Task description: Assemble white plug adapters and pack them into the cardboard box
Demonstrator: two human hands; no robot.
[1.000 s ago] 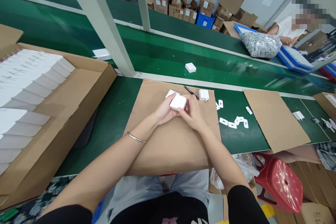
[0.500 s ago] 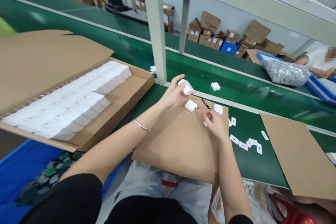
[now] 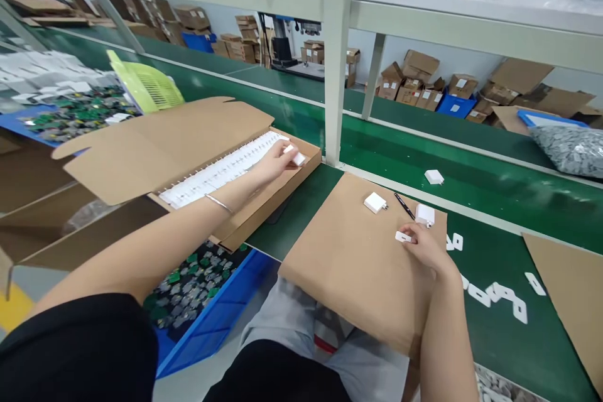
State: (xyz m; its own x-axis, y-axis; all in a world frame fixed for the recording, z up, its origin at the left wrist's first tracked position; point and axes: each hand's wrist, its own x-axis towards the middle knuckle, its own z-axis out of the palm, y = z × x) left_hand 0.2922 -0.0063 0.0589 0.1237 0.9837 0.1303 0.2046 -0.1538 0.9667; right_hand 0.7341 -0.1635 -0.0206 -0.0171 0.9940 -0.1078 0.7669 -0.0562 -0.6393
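My left hand (image 3: 274, 161) is closed on a white charger (image 3: 296, 156) over the right end of an open carton (image 3: 264, 210). Rows of white chargers (image 3: 221, 166) fill the carton's far side. Over the cardboard sheet (image 3: 348, 264), my right hand (image 3: 426, 245) pinches a small white end cover (image 3: 403, 237) with a dark slot in it. Just beyond that hand lie a charger with metal prongs (image 3: 424, 214) and a black pen (image 3: 404, 206). Another charger (image 3: 375, 202) rests farther left on the sheet.
Several loose white covers (image 3: 504, 292) lie on the green bench at right. One charger (image 3: 434, 176) sits on the green belt behind. A metal post (image 3: 335, 63) rises between carton and sheet. Below the carton is a blue bin (image 3: 207, 320) of circuit boards.
My left hand has carried the charger leftward from above the sheet to the carton. My right hand stays over the sheet, now showing a white cover in its fingers. The view has swung left.
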